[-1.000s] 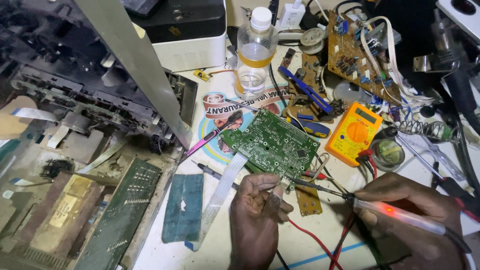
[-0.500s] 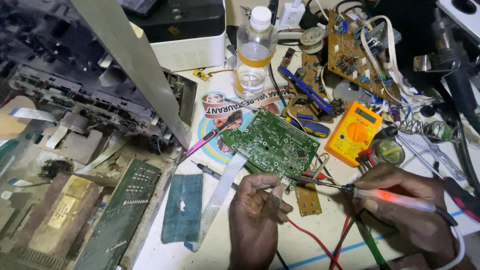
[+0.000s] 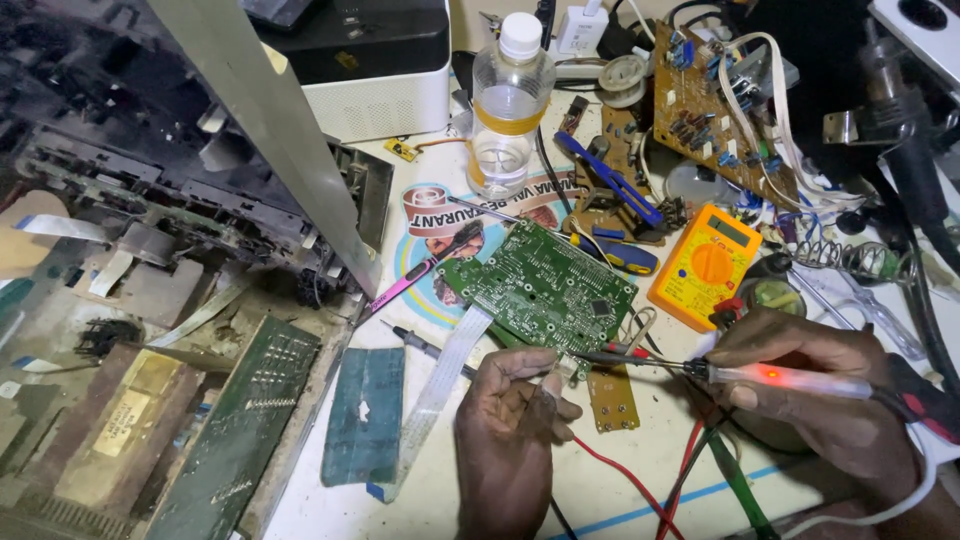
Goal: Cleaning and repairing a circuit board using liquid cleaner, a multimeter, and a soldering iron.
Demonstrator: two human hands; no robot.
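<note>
Far left: a gutted device chassis (image 3: 150, 200) lies open, a dark green board (image 3: 240, 440) and a teal pad (image 3: 365, 415) beside it on the tabletop (image 3: 440, 500). A white ribbon cable (image 3: 440, 385) runs up to the green circuit board (image 3: 545, 285), which sits mid-tabletop, tilted, near edge raised a little. Left hand (image 3: 515, 430) pinches that near edge, grip closed on board between thumb and fingers. Right hand (image 3: 830, 400) has its grip wrapped shut around a soldering iron (image 3: 790, 380), red light glowing in the handle, tip touching the board's near edge by the left fingers. Orange multimeter (image 3: 705, 265) and a second brown board (image 3: 715, 110) lie behind, plastic bottle (image 3: 508, 100) upright further back. Judged progress: teardown done, board out and exposed, solder work on edge joint underway; reassembly not yet begun, parts all loose.
</note>
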